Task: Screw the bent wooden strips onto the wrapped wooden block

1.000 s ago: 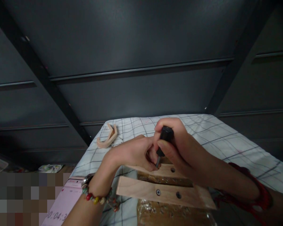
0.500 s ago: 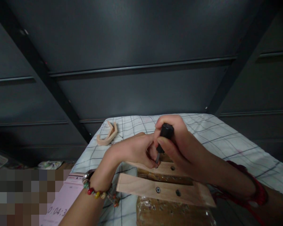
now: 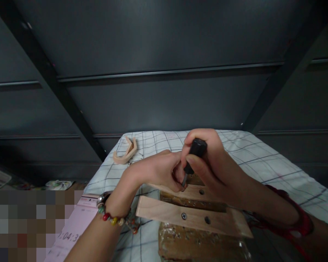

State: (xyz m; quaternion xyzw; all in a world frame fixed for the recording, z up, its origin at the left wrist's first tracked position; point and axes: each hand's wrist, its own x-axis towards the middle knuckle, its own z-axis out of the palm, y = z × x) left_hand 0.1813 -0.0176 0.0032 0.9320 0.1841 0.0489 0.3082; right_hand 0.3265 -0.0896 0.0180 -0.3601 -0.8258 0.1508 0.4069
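My right hand [image 3: 207,156] is closed round the black handle of a screwdriver [image 3: 197,149]. The screwdriver's metal shaft slants down to the far wooden strip [image 3: 194,190], which has a dark hole to the right of the tip. My left hand [image 3: 164,170] is curled at that strip, thumb and fingers closed in around the tip; what they pinch is hidden. Nearer to me lies a second wooden strip [image 3: 166,213], with a cross-head screw [image 3: 184,216] seated in it and a dark hole beside it. Both strips rest across a brown block wrapped in clear film [image 3: 196,242].
Pale bent wooden pieces [image 3: 125,154] lie at the back left on a white checked cloth [image 3: 262,160]. A phone-like screen with timer digits [image 3: 73,222] sits by my left forearm. Dark panels [image 3: 166,105] rise behind the cloth's far edge.
The screwdriver's handle and my right hand have shifted slightly up and to the right, with the tip still at the far strip. My left hand keeps its place there. The whole view has shifted a little.
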